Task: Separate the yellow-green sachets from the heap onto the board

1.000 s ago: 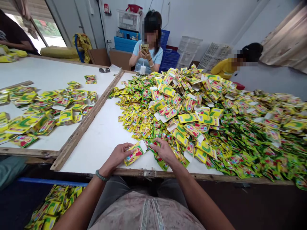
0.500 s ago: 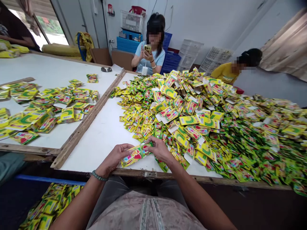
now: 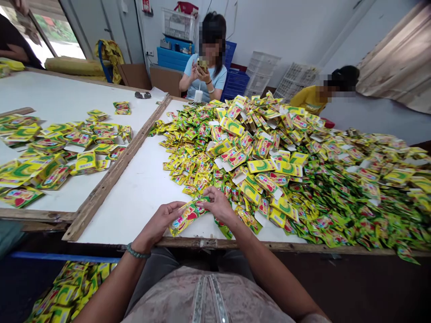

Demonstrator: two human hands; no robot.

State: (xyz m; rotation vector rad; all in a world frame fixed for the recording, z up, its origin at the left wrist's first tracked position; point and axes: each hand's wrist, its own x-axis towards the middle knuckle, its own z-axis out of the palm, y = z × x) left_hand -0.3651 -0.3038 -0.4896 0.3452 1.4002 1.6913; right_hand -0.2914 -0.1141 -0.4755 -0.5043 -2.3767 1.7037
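Note:
My left hand and my right hand both grip one yellow-green packet with a red fruit picture, held just above the near edge of the white table. The left hand pinches its lower left end, and the right hand pinches its upper right end. A green bead bracelet sits on my left wrist. Directly beyond my right hand begins a large heap of the same packets, spreading over the right half of the table.
A second white table on the left carries more packets, split off by a wooden rail. More packets lie on the floor at lower left. Two people sit at the far side, with crates behind them.
The packet's white flap at its upper end, visible a second ago, is now covered as my right hand closed onto that end. The view shifted slightly.

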